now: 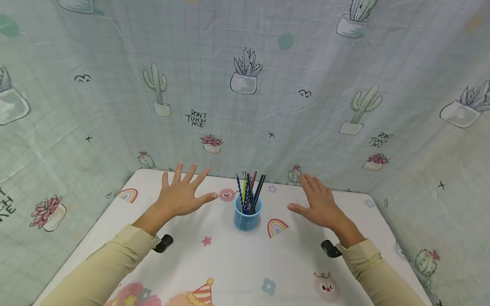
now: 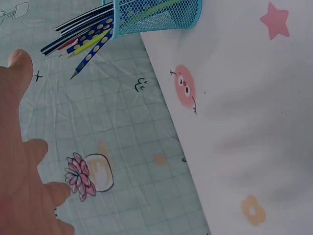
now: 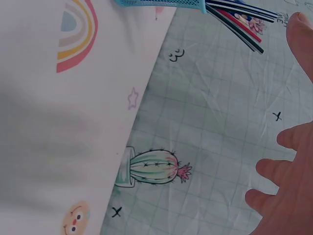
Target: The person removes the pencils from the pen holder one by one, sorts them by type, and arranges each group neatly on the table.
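A light blue mesh pen cup [image 1: 246,221] stands upright on the white table, holding several pencils [image 1: 250,193], among them dark striped, blue dotted, yellow-green and red ones. To its left my left hand [image 1: 181,196] is held with fingers spread, apart from the cup. On the other side my right hand [image 1: 318,204] hovers with straight fingers, the thumb toward the cup. Neither hand holds anything. In the left wrist view the cup [image 2: 161,17] shows at the top, beyond the thumb [image 2: 20,66]. The right wrist view catches only the cup's edge [image 3: 166,3] and some pencils [image 3: 242,24].
The white table [image 1: 229,263] carries printed rainbows, stars and faces. Behind and at both sides hangs a pale green cloth [image 1: 245,123] with cactus prints, meeting the table's back edge. A dark wrist device [image 1: 163,243] sits at each cuff.
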`<state>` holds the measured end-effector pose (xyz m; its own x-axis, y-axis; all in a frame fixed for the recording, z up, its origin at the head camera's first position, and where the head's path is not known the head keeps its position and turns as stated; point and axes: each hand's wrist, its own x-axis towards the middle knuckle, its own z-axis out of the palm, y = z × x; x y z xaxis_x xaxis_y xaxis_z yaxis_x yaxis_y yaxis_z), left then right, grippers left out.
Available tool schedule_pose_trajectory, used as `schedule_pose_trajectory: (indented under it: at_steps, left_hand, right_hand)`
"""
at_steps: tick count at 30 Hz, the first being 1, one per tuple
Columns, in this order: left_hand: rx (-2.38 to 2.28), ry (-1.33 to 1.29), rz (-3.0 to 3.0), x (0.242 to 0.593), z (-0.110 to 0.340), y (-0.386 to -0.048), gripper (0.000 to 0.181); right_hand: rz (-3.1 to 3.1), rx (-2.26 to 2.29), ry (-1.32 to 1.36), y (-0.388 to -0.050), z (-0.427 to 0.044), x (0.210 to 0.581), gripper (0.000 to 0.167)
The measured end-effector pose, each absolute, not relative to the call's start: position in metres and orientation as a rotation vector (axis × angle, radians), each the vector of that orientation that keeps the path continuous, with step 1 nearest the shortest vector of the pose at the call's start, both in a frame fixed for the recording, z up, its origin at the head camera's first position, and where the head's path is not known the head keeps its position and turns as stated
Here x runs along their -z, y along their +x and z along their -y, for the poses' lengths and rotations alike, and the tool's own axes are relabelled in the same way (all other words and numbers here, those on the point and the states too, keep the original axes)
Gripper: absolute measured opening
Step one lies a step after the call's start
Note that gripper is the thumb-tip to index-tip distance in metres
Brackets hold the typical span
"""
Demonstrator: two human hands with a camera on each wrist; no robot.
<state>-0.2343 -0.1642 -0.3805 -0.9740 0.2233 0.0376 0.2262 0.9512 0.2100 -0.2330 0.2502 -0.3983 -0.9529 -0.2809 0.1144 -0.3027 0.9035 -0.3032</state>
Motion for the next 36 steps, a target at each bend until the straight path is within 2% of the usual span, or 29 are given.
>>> schedule_pose_trajectory:
  at_steps: [36]
  left_hand:
    - [0.364,-0.357,3.079,0.395,0.160,-0.231,0.092]
  right_hand:
    - [3.025,-0.535,0.491,-0.233,-0.230,0.437,0.108]
